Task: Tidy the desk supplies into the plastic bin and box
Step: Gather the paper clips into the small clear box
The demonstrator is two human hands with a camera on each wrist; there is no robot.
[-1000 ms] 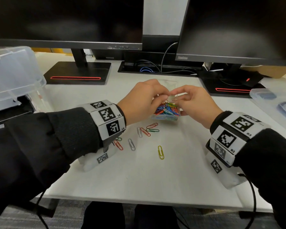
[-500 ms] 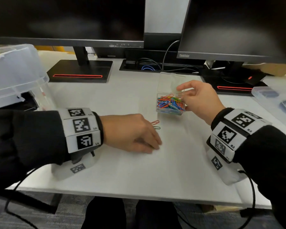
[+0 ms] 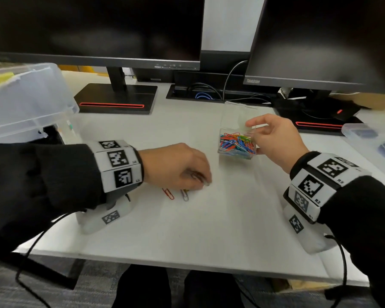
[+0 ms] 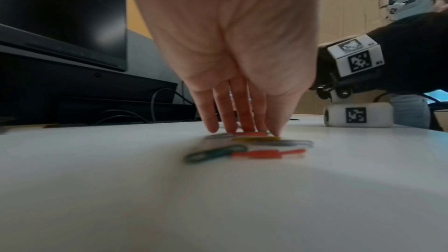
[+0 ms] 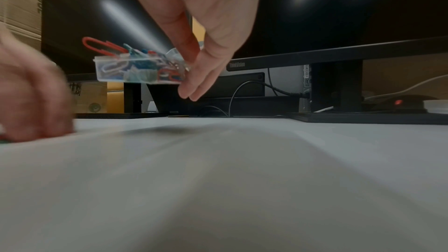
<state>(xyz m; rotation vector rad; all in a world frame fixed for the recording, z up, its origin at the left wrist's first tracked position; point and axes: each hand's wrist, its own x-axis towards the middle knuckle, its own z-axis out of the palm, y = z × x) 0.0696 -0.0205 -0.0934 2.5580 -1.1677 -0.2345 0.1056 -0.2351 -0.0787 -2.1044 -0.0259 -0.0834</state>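
Note:
A small clear box (image 3: 236, 144) full of coloured paper clips hangs a little above the white desk (image 3: 209, 230). My right hand (image 3: 253, 138) pinches it by its right end; the right wrist view shows the box (image 5: 135, 72) off the desk between the fingers of that hand (image 5: 191, 76). My left hand (image 3: 200, 183) lies palm down over loose paper clips. Its straight fingertips (image 4: 242, 127) press on several clips, with a green clip (image 4: 215, 153) and a red clip (image 4: 266, 154) just short of them. A red clip (image 3: 168, 193) and a silver one (image 3: 185, 195) show beside the hand.
A large clear plastic bin (image 3: 27, 96) stands at the left edge. A shallow clear container (image 3: 369, 138) lies at the far right. Two monitors on black stands (image 3: 116, 98) and a cable slot (image 3: 200, 94) line the back of the desk.
My left hand let go of the box and came down onto the loose clips, then drew them leftward. My right hand alone keeps the box, raised slightly and shifted right.

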